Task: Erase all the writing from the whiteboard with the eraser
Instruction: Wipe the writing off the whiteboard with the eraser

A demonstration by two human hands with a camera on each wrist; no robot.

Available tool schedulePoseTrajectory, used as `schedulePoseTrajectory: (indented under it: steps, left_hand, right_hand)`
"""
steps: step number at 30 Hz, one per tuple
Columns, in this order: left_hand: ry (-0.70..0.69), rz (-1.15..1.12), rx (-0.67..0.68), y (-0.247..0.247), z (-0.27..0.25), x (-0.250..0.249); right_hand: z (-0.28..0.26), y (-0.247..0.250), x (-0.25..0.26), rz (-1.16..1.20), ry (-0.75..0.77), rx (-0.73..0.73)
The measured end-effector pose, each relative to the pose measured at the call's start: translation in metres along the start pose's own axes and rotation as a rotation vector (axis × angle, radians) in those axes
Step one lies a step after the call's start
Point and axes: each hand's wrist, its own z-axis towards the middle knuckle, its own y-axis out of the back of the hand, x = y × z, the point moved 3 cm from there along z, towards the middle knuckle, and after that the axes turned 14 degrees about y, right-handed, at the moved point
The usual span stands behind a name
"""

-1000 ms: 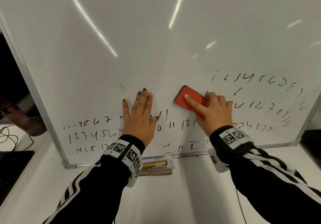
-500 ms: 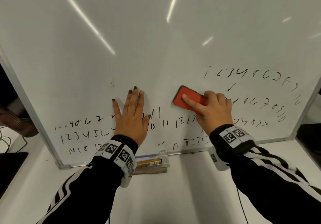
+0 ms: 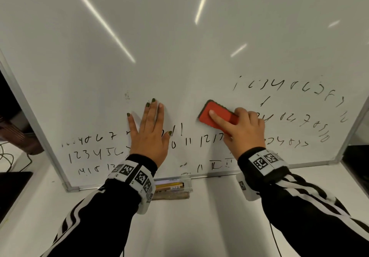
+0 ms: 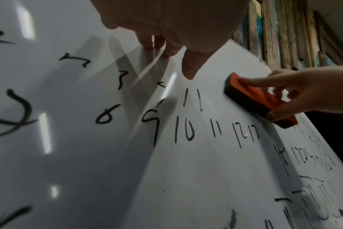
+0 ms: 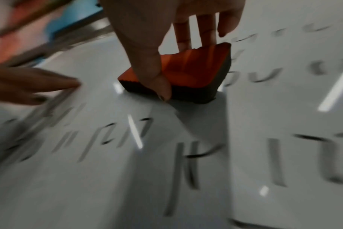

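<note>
Left hand [image 3: 148,135] lies flat, fingers straight and spread; right hand [image 3: 244,130] is curled, index finger extended.

The whiteboard [image 3: 179,37] bears handwritten black digits; low on the left a row reads "1 2 3 4 5", above it a fainter row with "6 7"; between the two hands stand "10 11 12 17", clearest in the left wrist view; rows at the right are part smudged, "3 4" legible; wristband markers [image 3: 127,170] carry coded squares, no words.
</note>
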Motion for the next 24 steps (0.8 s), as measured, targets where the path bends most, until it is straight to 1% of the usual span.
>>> schedulePoseTrajectory:
  steps: [2, 6, 8, 11, 15, 17, 20, 24]
  left_hand:
    - [0.0, -0.006, 0.003, -0.001, 0.0, 0.001]
    - [0.038, -0.073, 0.005, 0.0, -0.003, -0.006]
    - [0.04, -0.115, 0.004, 0.003, -0.004, -0.018]
    - [-0.057, -0.154, -0.003, 0.008, -0.005, -0.047]
    - [-0.179, -0.201, -0.005, 0.007, -0.004, -0.09]
    - [-0.221, -0.19, -0.001, 0.004, -0.004, -0.106]
    - [-0.218, -0.159, 0.021, -0.001, -0.002, -0.116]
    - [-0.171, -0.079, 0.027, -0.006, 0.0, -0.115]
  right_hand:
    - [-0.009, 0.006, -0.018, -0.002, -0.067, -0.013]
    - [-0.026, 0.027, -0.069, -0.007, -0.276, -0.021]
    - [-0.025, 0.036, -0.089, -0.011, -0.329, -0.034]
    - [-0.011, 0.041, -0.093, -0.008, -0.29, -0.026]
    - [0.02, 0.039, -0.064, 0.034, -0.144, -0.005]
    - [0.027, 0.039, -0.056, 0.034, -0.105, -0.007]
    - [0.014, 0.043, -0.077, 0.022, -0.136, -0.006]
    - [-0.024, 0.047, -0.124, -0.001, -0.29, -0.017]
